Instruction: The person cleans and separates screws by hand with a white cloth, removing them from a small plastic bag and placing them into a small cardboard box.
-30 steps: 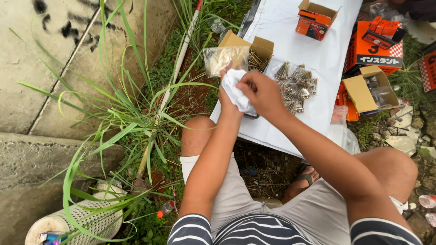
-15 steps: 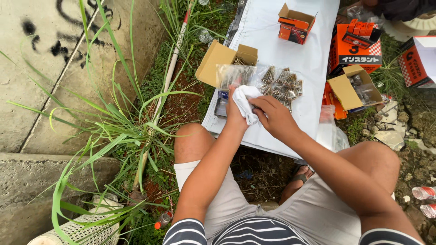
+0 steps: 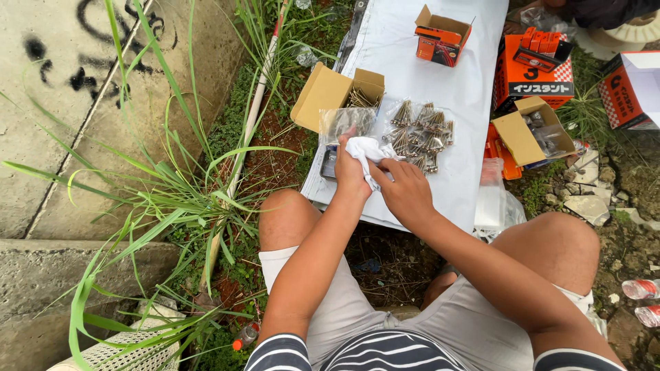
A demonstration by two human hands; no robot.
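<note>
I sit with knees apart in front of a white board [image 3: 467, 82] laid on the ground. My left hand [image 3: 350, 173] and my right hand [image 3: 407, 191] are together at the board's near edge, both closed on a crumpled white cloth [image 3: 366, 150]. Whatever the cloth wraps is hidden. Just beyond my hands lies a pile of metal screws [image 3: 421, 134] on clear plastic, with a clear plastic bag [image 3: 344, 122] beside it. An open brown cardboard box [image 3: 330, 93] holding more screws stands at the board's left side. A dark flat object [image 3: 328, 165] lies left of my left hand.
Orange cartons [image 3: 533, 65] and a small open orange box [image 3: 440, 34] sit further back; an open brown box [image 3: 533, 134] lies right of the board. Tall grass [image 3: 172, 199] and a concrete wall [image 3: 69, 137] fill the left. Stones and plastic bottles [image 3: 643, 299] lie at right.
The view has tilted so the board sits lower and closer. My two hands stay together on the white cloth, working it at the board's near edge.
</note>
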